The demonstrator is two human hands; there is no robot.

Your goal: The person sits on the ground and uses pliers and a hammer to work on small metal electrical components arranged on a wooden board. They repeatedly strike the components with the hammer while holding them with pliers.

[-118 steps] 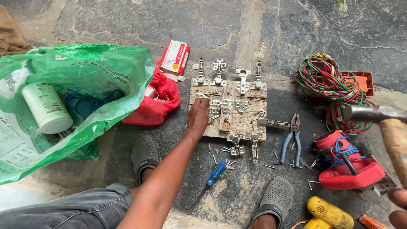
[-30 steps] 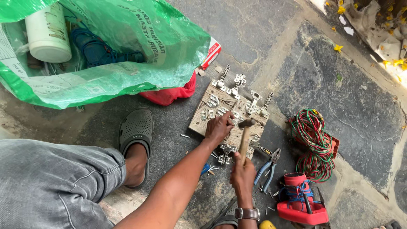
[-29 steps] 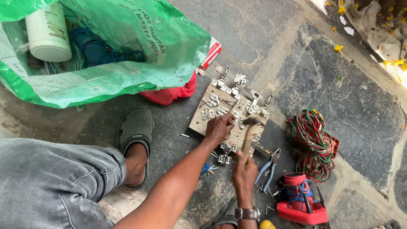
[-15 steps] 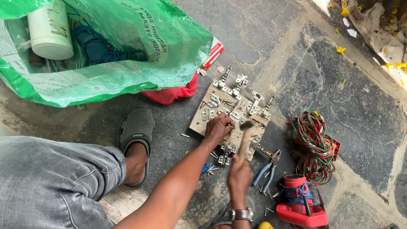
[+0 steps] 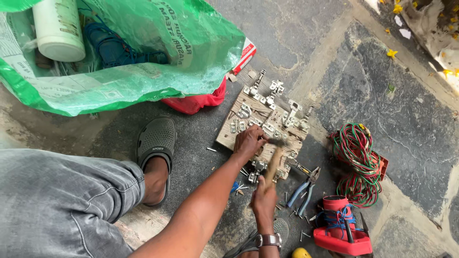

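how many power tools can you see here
3: a red power tool by the coiled wire, a blue drill inside the green bag, a yellow one mostly cut off at the bottom edge.

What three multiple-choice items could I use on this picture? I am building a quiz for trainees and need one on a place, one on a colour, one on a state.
1. Where do the blue-handled pliers lie?
A. inside the green bag
B. on the stone floor beside the wooden board
C. on top of the red tool

2. What colour is the big plastic bag?
A. green
B. yellow
C. black

3. What is the right hand doing?
A. lying open on the floor
B. gripping a hammer's wooden handle
C. holding the pliers

Answers:
1 B: they rest on the floor at the wooden board edge.
2 A: its plastic is green.
3 B: its fingers wrap the hammer handle, while the left hand rests on the board.
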